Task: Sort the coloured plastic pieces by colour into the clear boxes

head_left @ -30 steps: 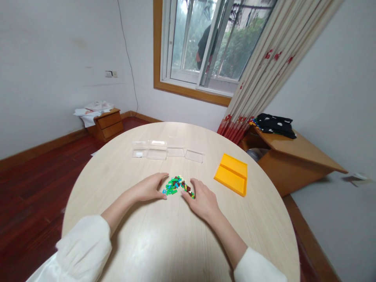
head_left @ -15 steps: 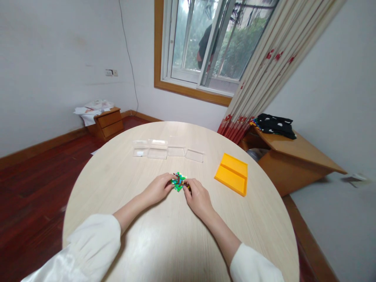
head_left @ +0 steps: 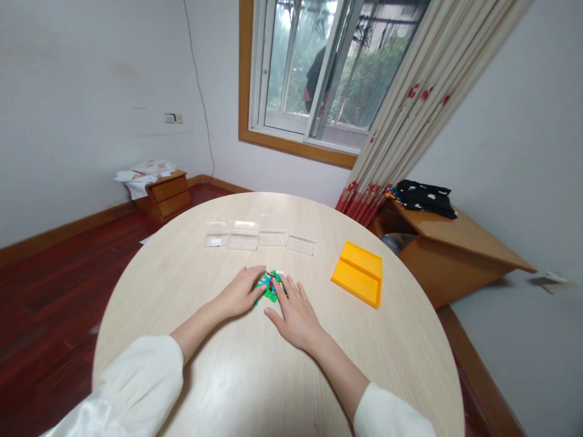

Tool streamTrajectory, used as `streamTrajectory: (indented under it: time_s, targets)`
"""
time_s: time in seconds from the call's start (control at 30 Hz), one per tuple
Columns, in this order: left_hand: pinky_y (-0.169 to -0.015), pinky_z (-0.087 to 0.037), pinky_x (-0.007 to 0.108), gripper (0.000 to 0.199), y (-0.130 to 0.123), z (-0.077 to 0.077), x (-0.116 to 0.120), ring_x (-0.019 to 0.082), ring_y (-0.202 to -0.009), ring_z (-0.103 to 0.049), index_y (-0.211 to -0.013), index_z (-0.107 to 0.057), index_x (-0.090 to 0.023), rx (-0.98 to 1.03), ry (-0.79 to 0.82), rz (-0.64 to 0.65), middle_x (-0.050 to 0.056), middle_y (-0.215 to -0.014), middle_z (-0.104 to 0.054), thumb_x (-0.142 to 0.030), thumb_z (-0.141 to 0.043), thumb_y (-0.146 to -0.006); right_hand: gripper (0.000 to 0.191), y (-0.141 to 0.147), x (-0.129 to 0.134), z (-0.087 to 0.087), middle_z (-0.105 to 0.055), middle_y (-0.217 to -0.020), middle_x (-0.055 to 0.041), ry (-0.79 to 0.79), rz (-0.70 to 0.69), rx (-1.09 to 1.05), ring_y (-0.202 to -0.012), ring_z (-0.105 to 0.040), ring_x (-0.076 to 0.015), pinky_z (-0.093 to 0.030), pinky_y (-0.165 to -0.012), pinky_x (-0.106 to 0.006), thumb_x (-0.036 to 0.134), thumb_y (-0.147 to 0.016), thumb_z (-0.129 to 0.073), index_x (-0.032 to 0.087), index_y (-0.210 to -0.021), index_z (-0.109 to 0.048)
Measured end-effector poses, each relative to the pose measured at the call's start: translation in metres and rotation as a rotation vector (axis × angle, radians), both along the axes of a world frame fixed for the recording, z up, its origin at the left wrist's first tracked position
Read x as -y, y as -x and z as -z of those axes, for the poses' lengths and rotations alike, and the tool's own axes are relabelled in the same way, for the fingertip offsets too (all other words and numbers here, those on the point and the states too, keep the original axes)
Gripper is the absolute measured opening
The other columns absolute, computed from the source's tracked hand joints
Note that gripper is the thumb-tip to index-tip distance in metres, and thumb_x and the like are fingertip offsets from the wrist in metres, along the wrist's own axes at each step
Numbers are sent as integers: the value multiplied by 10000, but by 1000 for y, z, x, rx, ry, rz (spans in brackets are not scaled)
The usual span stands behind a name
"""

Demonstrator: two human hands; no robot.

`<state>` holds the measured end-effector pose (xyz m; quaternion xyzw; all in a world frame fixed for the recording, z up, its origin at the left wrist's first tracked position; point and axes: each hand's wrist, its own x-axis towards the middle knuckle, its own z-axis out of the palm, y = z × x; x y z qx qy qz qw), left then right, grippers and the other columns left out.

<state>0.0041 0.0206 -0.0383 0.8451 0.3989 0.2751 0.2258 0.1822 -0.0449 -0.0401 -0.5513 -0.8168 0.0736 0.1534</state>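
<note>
A small heap of green, blue and brown pieces (head_left: 270, 287) lies on the round pale wooden table (head_left: 246, 376), between my two hands. My left hand (head_left: 241, 292) rests at the heap's left side, thumb and fingers apart, with the fingertips touching its edge. From the right, my right hand (head_left: 295, 311) reaches over the heap with its fingers spread and fingertips on the pieces. Its thumb points left, just below the heap. The pieces are too small to tell apart, and some are hidden under the fingers.
Clear plastic boxes (head_left: 243, 241) stand in a row beyond my hands. An orange two-part tray (head_left: 356, 284) lies to the right. Past the table are a small cabinet (head_left: 169, 195) with papers, a tilted wooden desk (head_left: 464, 243) and a person outside the window.
My right hand has moved left over the pieces and spread its fingers. My left hand has shifted slightly left. The heap looks wider and flatter.
</note>
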Motion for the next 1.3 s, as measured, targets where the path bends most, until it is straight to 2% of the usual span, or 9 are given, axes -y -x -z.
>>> streamTrajectory:
  time_s: [0.1, 0.23, 0.33, 0.47, 0.6, 0.73, 0.87, 1.1, 1.3]
  targets:
    - [-1069, -195, 500, 422, -3, 3, 3, 239, -1251, -379, -1266, -417, -179, -82, -2, 61, 121, -1321, -466, -334, -396, -875, 631, 2, 0, 0, -233, -1470, -119, -7, -33, -17, -1363, -165, -250, -181, -1087, -503, 479, -878, -384, 173, -1408, -230]
    - [-1029, -308, 431, 359, -3, 7, -1, 214, -1167, -459, -1200, -476, -166, 8, -24, 45, 125, -1230, -531, -296, -371, -882, 562, -6, -8, 2, -301, -1443, -125, -90, 14, -131, -1348, -223, -217, -218, -1084, -478, 426, -905, -346, 164, -1395, -260]
    - [-983, -377, 390, 330, -1, 12, -10, 206, -1113, -493, -1140, -515, -141, 97, -68, -33, 133, -1167, -553, -267, -378, -868, 493, -19, -24, 6, -359, -1409, -143, -166, 132, -193, -1324, -281, -226, -234, -1078, -470, 378, -917, -318, 132, -1342, -369]
    - [-987, -379, 404, 322, 6, 21, -26, 211, -1118, -493, -1102, -546, -135, 115, -142, -192, 130, -1167, -550, -243, -373, -853, 476, -36, -50, 12, -403, -1380, -148, -218, 219, -239, -1300, -327, -223, -268, -1062, -456, 351, -918, -295, 118, -1319, -403]
    - [-1026, -336, 420, 366, 13, 28, -43, 223, -1203, -427, -1158, -520, -115, 45, -171, -308, 147, -1279, -482, -245, -355, -858, 487, -48, -74, 15, -384, -1388, -167, -240, 281, -214, -1311, -304, -230, -248, -1064, -457, 344, -915, -289, 94, -1317, -401]
    - [-1063, -253, 473, 412, 13, 25, -57, 253, -1281, -331, -1235, -460, -108, -89, -237, -380, 158, -1365, -399, -239, -365, -856, 480, -55, -95, 17, -360, -1401, -174, -267, 333, -154, -1322, -275, -238, -211, -1062, -484, 335, -908, -312, 103, -1322, -388]
    - [-1065, -199, 519, 436, 11, 17, -67, 290, -1295, -303, -1268, -440, -106, -235, -296, -435, 176, -1381, -379, -236, -370, -858, 442, -56, -112, 15, -382, -1388, -160, -330, 299, -83, -1315, -282, -242, -193, -1060, -473, 310, -900, -347, 128, -1295, -428]
    - [-1043, -167, 576, 414, 17, 11, -72, 320, -1285, -310, -1232, -491, -120, -378, -253, -598, 179, -1366, -395, -173, -366, -841, 428, -39, -127, 7, -394, -1372, -138, -355, 223, 51, -1284, -300, -271, -220, -1010, -476, 312, -879, -435, 221, -1297, -437]
    - [-1009, -193, 600, 403, 21, 10, -74, 343, -1276, -299, -1234, -498, -190, -381, -251, -695, 169, -1371, -373, -228, -417, -841, 313, -34, -131, 5, -542, -1177, -123, -305, 188, 56, -1102, -456, -237, -309, -898, -385, 279, -875, -465, 215, -1175, -528]
